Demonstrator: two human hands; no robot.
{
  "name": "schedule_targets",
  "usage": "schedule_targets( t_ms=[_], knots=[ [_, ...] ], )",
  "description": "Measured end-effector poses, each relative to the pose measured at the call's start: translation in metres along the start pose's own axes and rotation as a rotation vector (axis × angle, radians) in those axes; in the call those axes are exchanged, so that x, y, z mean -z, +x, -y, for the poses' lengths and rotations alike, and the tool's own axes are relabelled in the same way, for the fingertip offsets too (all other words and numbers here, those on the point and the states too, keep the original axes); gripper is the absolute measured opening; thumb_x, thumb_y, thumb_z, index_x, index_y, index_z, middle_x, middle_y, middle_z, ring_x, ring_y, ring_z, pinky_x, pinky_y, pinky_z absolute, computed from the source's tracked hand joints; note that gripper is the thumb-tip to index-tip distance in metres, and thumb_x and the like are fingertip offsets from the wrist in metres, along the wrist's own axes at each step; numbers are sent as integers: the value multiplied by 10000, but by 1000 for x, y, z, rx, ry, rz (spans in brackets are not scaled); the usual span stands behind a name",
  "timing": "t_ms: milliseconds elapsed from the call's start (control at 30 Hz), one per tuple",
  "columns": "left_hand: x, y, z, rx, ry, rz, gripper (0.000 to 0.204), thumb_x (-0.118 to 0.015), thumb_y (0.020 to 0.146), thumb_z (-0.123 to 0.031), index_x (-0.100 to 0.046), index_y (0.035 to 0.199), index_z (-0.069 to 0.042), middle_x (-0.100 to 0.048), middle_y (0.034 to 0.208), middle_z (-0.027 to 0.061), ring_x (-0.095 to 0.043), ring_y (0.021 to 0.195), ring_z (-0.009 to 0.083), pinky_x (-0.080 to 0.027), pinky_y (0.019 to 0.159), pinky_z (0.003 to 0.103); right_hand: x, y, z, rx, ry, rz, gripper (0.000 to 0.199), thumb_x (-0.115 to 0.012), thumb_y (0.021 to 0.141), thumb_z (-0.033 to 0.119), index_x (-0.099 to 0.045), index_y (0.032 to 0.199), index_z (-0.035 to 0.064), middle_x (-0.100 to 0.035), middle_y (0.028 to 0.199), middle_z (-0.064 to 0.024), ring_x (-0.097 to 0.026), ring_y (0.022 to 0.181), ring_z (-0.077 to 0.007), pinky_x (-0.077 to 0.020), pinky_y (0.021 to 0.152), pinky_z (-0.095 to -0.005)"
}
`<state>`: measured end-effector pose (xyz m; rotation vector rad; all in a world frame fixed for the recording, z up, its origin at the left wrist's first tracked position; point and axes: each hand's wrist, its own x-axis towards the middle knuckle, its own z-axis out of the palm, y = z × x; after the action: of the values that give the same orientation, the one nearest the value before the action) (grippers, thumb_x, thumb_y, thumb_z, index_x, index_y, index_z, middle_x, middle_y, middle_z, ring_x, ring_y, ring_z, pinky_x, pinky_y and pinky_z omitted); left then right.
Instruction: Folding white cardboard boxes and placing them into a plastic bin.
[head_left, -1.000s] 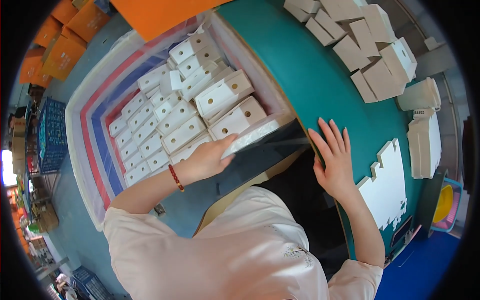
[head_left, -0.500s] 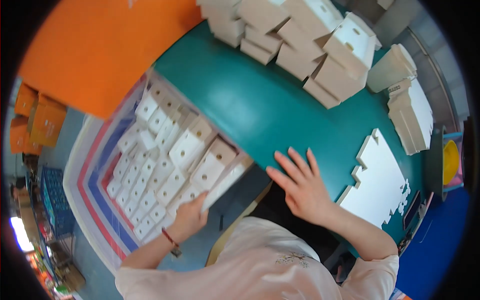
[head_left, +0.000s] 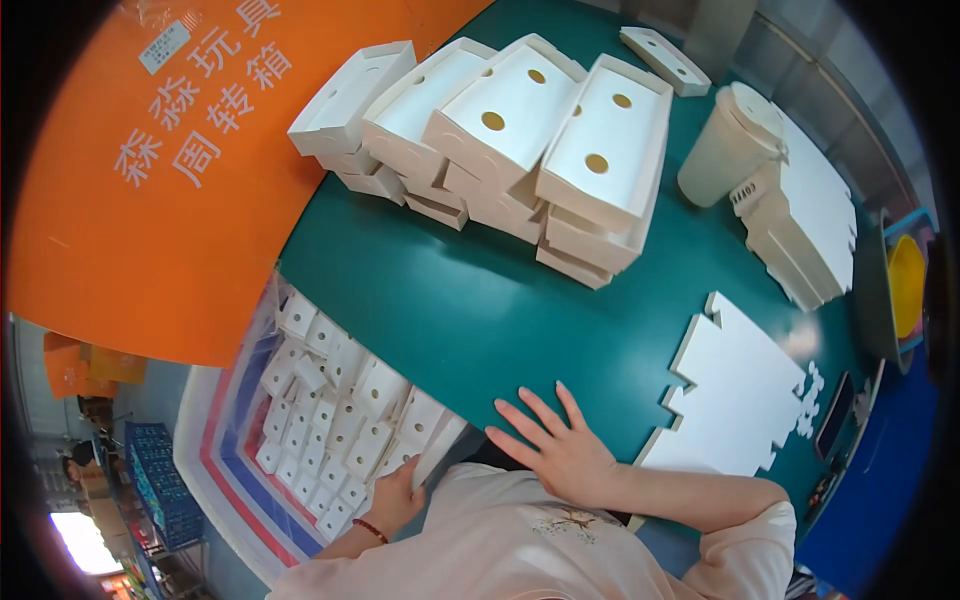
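A large striped bag [head_left: 215, 440], white with red and blue bands, stands against the table's left edge. It holds many small white cardboard boxes [head_left: 345, 425] with round holes. At the bag's near edge, my left hand [head_left: 390, 503] is closed, thumb on the near side and fingers toward the boxes. What lies inside its grip is mostly hidden, but it looks like the bag's white rim. My right hand [head_left: 563, 455] lies with fingers spread at the near edge of the green table [head_left: 520, 310], holding nothing. A stack of white cardboard trays [head_left: 520, 125] with round holes rises beyond it.
Right of my right hand lies a flat white die-cut sheet [head_left: 735, 390], with small scraps and a phone [head_left: 834, 415] beside it. Farther back stand a lidded cup [head_left: 735, 150], a sheet stack [head_left: 795, 225] and a lone tray [head_left: 665, 60]. A big orange box [head_left: 130, 260] borders the left.
My view has swung up, so more of the tray stack and orange box shows. Both hands keep much the same places, left at the bag and right at the table edge.
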<state>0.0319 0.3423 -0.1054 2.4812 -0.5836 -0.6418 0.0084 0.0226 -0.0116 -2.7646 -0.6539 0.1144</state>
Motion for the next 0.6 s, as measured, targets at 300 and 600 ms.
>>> schedule_targets(
  t_ms=[300,600],
  knots=[
    [9,0,-26,-122,112,-316,377,-630,775,-145,-532,1123,-36,-620,983,197,-614,892,352,-501,745,406,-6,-4,1,15,34,-138,604,-615,761,158,-416,1331,152,-321,1425,-120,-256,1338,-331,-120,1087,-577],
    [75,97,-156,-638,-546,-451,356,-599,832,-61,-506,1169,8,-492,1227,155,-554,1039,245,-503,756,301,60,39,-58,-682,1126,-1121,605,-550,860,388,-336,1341,90,-377,1341,-111,-358,1250,-218,-341,984,-377]
  ],
)
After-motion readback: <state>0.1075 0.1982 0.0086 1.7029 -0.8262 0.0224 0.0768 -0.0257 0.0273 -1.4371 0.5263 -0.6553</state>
